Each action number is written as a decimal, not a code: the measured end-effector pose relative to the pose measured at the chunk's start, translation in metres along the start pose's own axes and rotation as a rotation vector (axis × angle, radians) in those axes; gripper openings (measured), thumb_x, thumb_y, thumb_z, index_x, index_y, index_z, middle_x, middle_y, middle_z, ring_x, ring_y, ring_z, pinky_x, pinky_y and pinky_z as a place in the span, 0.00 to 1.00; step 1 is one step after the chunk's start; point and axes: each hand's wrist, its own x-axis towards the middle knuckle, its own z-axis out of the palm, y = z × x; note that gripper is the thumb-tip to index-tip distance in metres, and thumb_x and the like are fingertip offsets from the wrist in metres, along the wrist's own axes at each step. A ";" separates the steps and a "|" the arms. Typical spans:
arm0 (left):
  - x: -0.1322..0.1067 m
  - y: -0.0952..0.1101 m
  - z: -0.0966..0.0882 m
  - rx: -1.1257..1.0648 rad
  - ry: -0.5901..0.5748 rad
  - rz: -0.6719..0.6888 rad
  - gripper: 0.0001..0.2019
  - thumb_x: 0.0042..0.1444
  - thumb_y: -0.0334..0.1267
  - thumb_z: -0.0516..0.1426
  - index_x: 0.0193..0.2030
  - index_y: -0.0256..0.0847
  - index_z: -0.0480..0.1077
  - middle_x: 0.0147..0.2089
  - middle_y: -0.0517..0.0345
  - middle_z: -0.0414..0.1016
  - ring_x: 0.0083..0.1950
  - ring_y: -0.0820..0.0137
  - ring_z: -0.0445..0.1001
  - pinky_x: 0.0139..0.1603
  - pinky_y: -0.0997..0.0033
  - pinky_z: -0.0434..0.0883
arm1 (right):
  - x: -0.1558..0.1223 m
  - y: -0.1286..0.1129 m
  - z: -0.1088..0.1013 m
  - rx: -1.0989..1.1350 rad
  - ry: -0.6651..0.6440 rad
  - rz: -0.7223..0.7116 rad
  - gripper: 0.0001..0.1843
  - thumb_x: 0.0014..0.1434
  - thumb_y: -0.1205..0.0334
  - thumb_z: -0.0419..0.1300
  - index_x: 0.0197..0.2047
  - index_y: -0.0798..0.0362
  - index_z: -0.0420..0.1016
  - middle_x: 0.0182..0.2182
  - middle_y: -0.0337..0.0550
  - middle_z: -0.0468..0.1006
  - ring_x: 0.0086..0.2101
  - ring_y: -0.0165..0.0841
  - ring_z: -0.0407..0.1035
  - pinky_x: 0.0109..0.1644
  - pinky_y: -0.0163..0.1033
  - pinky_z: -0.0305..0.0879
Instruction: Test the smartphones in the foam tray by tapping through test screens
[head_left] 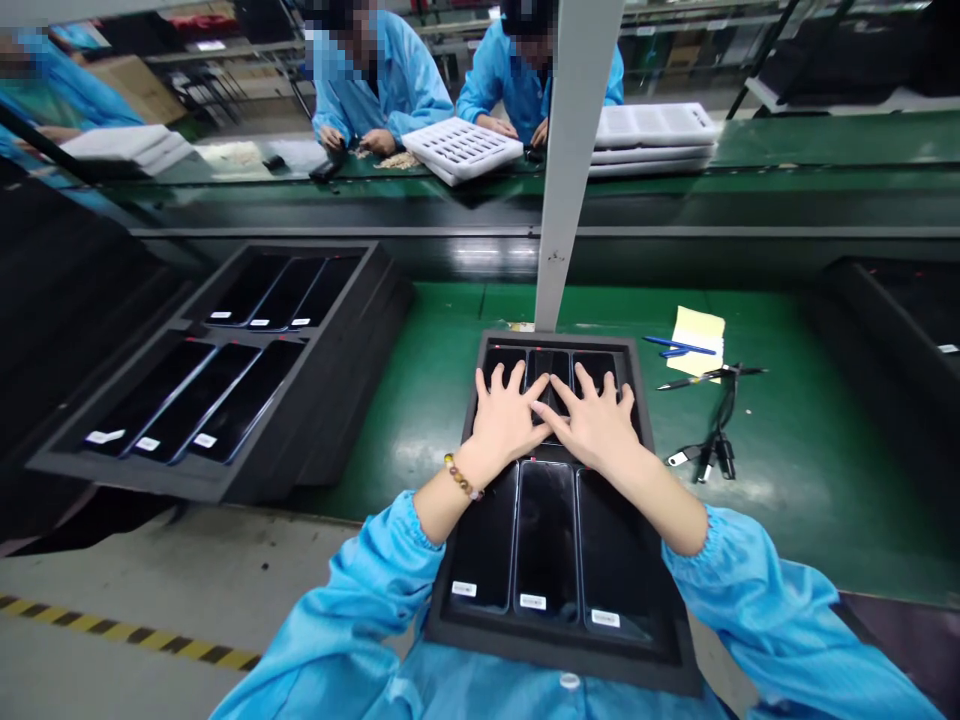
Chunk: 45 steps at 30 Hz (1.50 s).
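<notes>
**A:** Where are the hands?

**B:** Both lie on the black foam tray (555, 652), which sits at the near edge of the green worktop (420, 400), straight in front of the person. The left hand (506, 420) and the right hand (596, 425) rest side by side on the tray's far half, thumbs meeting over the middle.

**A:** Are they holding anything?

**B:** No. The fingers (498, 385) are spread wide and released, lying flat on the far row of phones (545, 540). Nothing is grasped. The near row of three dark screens lies uncovered, each with a small white label at its near end.

**A:** What's on the wrist?

**B:** A beaded bracelet (463, 478) on the left one, just past the blue sleeve.

**A:** And around the tray?

**B:** Toward the left edge there is a stack of trays (225, 480), also filled with phones. Toward the right edge there are a yellow notepad (699, 335) with a blue pen (679, 346) across it and a bundle of cables (712, 440), well apart from the hands. A grey post (570, 150) rises just behind the tray. Beyond the far edge, two other people in blue coats work beside white trays (461, 148).
</notes>
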 end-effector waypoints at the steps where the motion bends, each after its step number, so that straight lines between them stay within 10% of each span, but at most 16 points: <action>1: 0.002 0.000 0.001 -0.004 -0.004 0.000 0.39 0.66 0.66 0.57 0.79 0.52 0.65 0.83 0.45 0.58 0.81 0.30 0.54 0.78 0.17 0.46 | 0.001 0.000 0.000 0.005 0.002 0.002 0.48 0.71 0.22 0.38 0.82 0.40 0.59 0.81 0.53 0.53 0.75 0.75 0.48 0.73 0.79 0.47; 6: -0.024 0.006 -0.008 -0.014 0.020 0.004 0.35 0.70 0.60 0.56 0.79 0.49 0.64 0.85 0.45 0.53 0.83 0.35 0.51 0.81 0.23 0.47 | -0.027 0.006 -0.003 0.068 0.083 -0.034 0.43 0.73 0.26 0.42 0.80 0.39 0.63 0.82 0.51 0.52 0.78 0.68 0.43 0.74 0.80 0.49; 11: -0.114 0.015 -0.016 -0.052 -0.002 0.171 0.31 0.74 0.57 0.54 0.78 0.45 0.66 0.84 0.41 0.54 0.83 0.46 0.56 0.83 0.35 0.56 | -0.128 0.012 0.007 0.137 0.145 -0.193 0.41 0.74 0.34 0.51 0.84 0.32 0.49 0.83 0.45 0.45 0.80 0.58 0.39 0.76 0.75 0.55; 16: -0.176 0.030 0.006 -0.063 -0.086 0.130 0.39 0.69 0.61 0.59 0.82 0.51 0.59 0.84 0.40 0.54 0.81 0.42 0.61 0.79 0.27 0.62 | -0.188 0.001 0.040 0.188 0.033 -0.308 0.47 0.74 0.37 0.55 0.85 0.31 0.34 0.83 0.43 0.47 0.80 0.57 0.44 0.76 0.76 0.57; 19: -0.183 0.037 0.013 -0.043 -0.099 0.110 0.40 0.69 0.60 0.60 0.82 0.50 0.57 0.84 0.38 0.54 0.80 0.41 0.62 0.78 0.23 0.61 | -0.191 -0.005 0.049 0.173 0.038 -0.294 0.44 0.74 0.37 0.54 0.85 0.34 0.42 0.82 0.45 0.51 0.79 0.57 0.49 0.77 0.77 0.54; 25: -0.146 0.022 -0.008 -0.090 -0.006 0.123 0.29 0.72 0.56 0.59 0.73 0.46 0.71 0.78 0.42 0.66 0.74 0.46 0.69 0.73 0.37 0.71 | -0.146 0.012 0.023 0.172 0.148 -0.251 0.32 0.75 0.39 0.53 0.74 0.42 0.72 0.76 0.49 0.65 0.73 0.55 0.59 0.73 0.66 0.64; 28: -0.094 -0.002 -0.015 -0.081 0.178 0.023 0.24 0.74 0.50 0.57 0.71 0.43 0.72 0.75 0.42 0.69 0.74 0.49 0.68 0.74 0.44 0.71 | -0.090 0.034 0.017 0.217 0.352 -0.128 0.32 0.76 0.40 0.51 0.71 0.51 0.74 0.71 0.57 0.72 0.71 0.53 0.61 0.72 0.61 0.65; 33: -0.007 -0.027 -0.007 -0.046 0.144 -0.131 0.31 0.70 0.45 0.61 0.76 0.37 0.65 0.81 0.35 0.57 0.80 0.42 0.57 0.74 0.38 0.70 | -0.023 0.056 0.034 0.132 0.438 0.054 0.36 0.76 0.39 0.51 0.72 0.59 0.71 0.63 0.64 0.77 0.72 0.59 0.56 0.72 0.67 0.56; 39: 0.033 -0.024 -0.006 -0.101 0.073 -0.177 0.33 0.66 0.39 0.62 0.77 0.45 0.64 0.84 0.40 0.48 0.84 0.44 0.49 0.72 0.30 0.70 | -0.021 0.051 0.041 0.217 0.430 0.090 0.36 0.73 0.42 0.56 0.74 0.56 0.66 0.64 0.62 0.75 0.72 0.54 0.54 0.73 0.62 0.51; 45: 0.046 -0.035 -0.003 -0.074 -0.006 -0.148 0.37 0.62 0.54 0.67 0.76 0.52 0.66 0.85 0.42 0.47 0.83 0.37 0.50 0.70 0.21 0.67 | -0.021 0.037 0.025 0.158 0.373 0.154 0.41 0.67 0.44 0.63 0.76 0.56 0.65 0.66 0.64 0.72 0.71 0.56 0.55 0.75 0.59 0.51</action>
